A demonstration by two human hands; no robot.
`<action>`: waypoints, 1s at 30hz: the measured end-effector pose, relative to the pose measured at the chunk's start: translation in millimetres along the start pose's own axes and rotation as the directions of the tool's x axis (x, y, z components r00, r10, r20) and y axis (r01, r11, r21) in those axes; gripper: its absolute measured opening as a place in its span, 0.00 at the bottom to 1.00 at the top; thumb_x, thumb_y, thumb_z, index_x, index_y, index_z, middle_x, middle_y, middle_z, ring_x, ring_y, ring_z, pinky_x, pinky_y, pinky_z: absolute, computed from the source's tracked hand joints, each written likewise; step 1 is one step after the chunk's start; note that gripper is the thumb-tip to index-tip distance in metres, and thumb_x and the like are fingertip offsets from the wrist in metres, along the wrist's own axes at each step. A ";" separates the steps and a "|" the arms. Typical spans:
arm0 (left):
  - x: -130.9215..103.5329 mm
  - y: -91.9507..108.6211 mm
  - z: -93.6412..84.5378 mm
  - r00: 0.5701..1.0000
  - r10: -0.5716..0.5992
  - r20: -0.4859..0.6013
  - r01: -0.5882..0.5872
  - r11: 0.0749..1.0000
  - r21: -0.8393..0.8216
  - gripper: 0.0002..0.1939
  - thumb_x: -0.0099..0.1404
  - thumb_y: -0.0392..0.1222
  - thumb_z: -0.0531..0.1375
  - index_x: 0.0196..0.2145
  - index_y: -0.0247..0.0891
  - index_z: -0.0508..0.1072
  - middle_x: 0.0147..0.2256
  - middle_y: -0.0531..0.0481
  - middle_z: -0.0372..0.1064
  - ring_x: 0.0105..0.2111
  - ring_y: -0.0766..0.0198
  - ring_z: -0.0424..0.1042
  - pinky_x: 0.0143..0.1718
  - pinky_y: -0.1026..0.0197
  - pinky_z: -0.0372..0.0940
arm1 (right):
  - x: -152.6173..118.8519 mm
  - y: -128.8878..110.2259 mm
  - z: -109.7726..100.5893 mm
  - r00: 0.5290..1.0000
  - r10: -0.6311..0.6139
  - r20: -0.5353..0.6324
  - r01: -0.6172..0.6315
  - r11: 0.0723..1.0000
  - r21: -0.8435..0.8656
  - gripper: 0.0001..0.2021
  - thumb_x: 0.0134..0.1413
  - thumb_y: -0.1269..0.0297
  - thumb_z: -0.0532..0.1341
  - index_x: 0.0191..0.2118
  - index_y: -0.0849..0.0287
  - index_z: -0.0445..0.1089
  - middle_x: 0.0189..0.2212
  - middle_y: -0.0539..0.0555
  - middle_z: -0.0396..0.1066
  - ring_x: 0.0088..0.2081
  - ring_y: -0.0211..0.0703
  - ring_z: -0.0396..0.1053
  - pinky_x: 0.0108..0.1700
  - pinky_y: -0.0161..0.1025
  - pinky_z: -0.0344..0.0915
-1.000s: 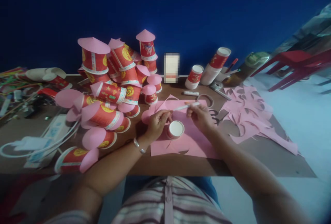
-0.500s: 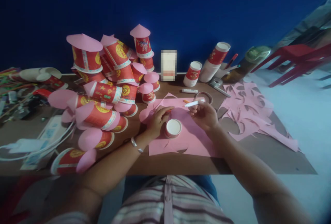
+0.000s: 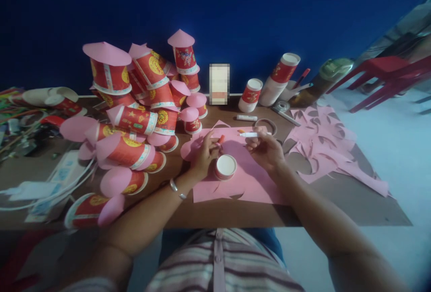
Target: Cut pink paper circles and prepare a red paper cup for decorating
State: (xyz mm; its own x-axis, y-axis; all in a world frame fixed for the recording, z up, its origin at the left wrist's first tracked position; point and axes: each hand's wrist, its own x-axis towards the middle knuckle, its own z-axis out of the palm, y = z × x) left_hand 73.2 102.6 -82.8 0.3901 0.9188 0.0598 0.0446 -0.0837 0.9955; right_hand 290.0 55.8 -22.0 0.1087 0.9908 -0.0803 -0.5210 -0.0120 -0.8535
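Left hand (image 3: 204,153): fingers bent around a small red piece (image 3: 221,139), short and stubby like a cap.
Right hand (image 3: 268,152): fingers pinching a white pen (image 3: 248,134) – smooth, thin and straight, held nearly flat, with one end toward the left hand.
Round cup (image 3: 226,165): stands between and just below the two hands, on the pink paper; its white round end faces up, with a raised rim.
Pink paper (image 3: 259,193): flat, thin sheets on the brown table (image 3: 188,215), with curvy cuts near the front edge.
Paper scraps (image 3: 360,177): a messy pink heap on the right, full of round holes and curly strips.
Red cups (image 3: 183,58): a big pile on the left, with gold and white patterns – many have pointy pink paper cones (image 3: 181,38).
Tape ring (image 3: 275,127): round and brown, behind the right hand.
Bracelet (image 3: 173,185): shiny silver, on the left wrist.
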 end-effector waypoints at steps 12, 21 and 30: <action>-16.6 32.5 -7.9 0.940 0.243 0.238 -0.218 0.968 -0.125 0.34 0.70 0.64 0.56 0.65 0.43 0.62 0.64 0.37 0.63 0.55 0.51 0.71 0.57 0.48 0.67 | 0.1 0.0 0.9 1.000 -0.013 -0.002 0.013 1.000 0.012 0.20 0.46 0.53 0.71 0.31 0.51 0.58 0.21 0.42 0.47 0.22 0.36 0.52 0.26 0.34 0.63; -20.4 35.9 0.4 0.969 -0.034 0.246 0.066 0.990 -0.125 0.35 0.54 0.51 0.73 0.55 0.44 0.66 0.50 0.44 0.72 0.51 0.50 0.74 0.55 0.46 0.70 | 0.6 -0.1 -1.6 0.983 -0.068 -0.169 0.074 0.997 0.029 0.22 0.47 0.50 0.73 0.29 0.52 0.58 0.20 0.42 0.52 0.22 0.36 0.56 0.27 0.35 0.64; -8.3 43.2 1.2 0.937 -0.226 0.265 0.345 0.704 -0.621 0.22 0.57 0.50 0.69 0.45 0.35 0.75 0.41 0.43 0.79 0.45 0.48 0.80 0.48 0.47 0.74 | -52.5 -4.7 22.4 0.845 -0.440 0.302 0.533 0.670 -0.516 0.03 0.62 0.61 0.66 0.38 0.49 0.71 0.30 0.52 0.74 0.32 0.46 0.73 0.35 0.45 0.69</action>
State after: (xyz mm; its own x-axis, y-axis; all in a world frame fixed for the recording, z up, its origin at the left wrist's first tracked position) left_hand 73.0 90.9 -40.3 0.5994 0.7780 -0.1881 -0.4049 0.4975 0.7672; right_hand 267.7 6.8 -2.2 0.0654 0.8837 0.4635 0.1456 0.4511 -0.8805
